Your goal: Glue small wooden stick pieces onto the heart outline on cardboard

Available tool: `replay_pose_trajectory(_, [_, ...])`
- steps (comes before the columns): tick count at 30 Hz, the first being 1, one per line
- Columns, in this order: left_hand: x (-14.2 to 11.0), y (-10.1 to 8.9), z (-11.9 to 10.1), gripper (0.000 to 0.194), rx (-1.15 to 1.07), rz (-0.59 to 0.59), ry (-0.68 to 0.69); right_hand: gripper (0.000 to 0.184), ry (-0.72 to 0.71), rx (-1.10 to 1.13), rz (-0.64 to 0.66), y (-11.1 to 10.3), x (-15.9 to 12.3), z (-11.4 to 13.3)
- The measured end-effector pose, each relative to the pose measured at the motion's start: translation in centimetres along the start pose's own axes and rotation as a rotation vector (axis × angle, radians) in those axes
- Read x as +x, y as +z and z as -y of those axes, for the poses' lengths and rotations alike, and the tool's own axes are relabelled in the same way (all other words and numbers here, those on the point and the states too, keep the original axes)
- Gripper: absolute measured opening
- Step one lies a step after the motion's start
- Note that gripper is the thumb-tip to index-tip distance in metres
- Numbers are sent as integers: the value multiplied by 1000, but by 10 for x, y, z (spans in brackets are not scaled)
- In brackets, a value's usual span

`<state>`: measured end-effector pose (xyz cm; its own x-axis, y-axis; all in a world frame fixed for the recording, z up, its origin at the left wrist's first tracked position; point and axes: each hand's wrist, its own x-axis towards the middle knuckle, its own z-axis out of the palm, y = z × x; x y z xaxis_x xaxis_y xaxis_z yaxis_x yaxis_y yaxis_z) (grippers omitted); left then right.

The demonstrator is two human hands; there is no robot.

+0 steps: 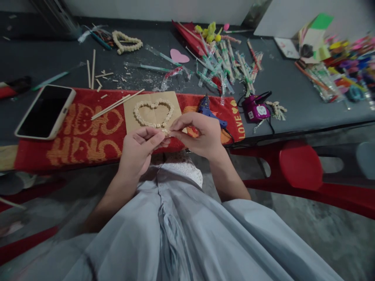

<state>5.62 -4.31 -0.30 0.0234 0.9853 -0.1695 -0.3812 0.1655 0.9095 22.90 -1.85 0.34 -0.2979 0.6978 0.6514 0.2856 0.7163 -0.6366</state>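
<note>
My left hand (137, 150) is closed, thumb and fingers pinching a small pale knobbly piece (165, 132) at the front edge of the table. From the other side, my right hand (200, 132) pinches the same piece with thumb and forefinger; its exact make is too small to tell. Just beyond the fingertips lies a heart outline built of short cream stick bits (137, 113), on a brown cardboard sheet (131, 127). A blue glue gun (208, 109) rests right of the cardboard, partly behind my right hand.
A red towel (70, 144) lies under the work, with a phone (45, 112) at its left. Thin wooden sticks (114, 105), a second heart frame (128, 43), a pink paper heart (179, 56) and wrapped sticks (228, 62) lie behind. Right stand a purple box (256, 109) and red chair (300, 164).
</note>
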Motion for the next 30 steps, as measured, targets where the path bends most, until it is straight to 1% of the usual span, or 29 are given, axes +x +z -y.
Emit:
replay_pose_trajectory(2, [0,1,-2,34,-9,18,-8,5,-54,-6,-1,-1,1,-3])
replay_pose_trajectory(5, [-1,0,-4,34,-23,37,-28,9,-84,43,30,-1,0,-9])
replay_pose_trajectory(9, [-1,-2,-4,36,-7,52,-53,16,-85,120,75,1,0,-14])
replay_pose_trajectory(13, [-2,-4,-4,36,19,47,-46,22,-51,131,111,2,1,-15])
replay_pose_trajectory(18, [-3,-6,-3,38,33,49,-43,24,-45,143,103,5,1,-15])
replay_pose_trajectory(22, [-3,-5,-4,39,39,36,-60,25,-32,147,72,8,-1,-14])
replay_pose_trajectory(26, [-3,-3,-4,41,8,15,-82,18,-64,192,44,9,-3,-15])
replay_pose_trajectory(30, [-2,-7,-2,38,36,37,-45,19,-23,178,57,9,-4,-15])
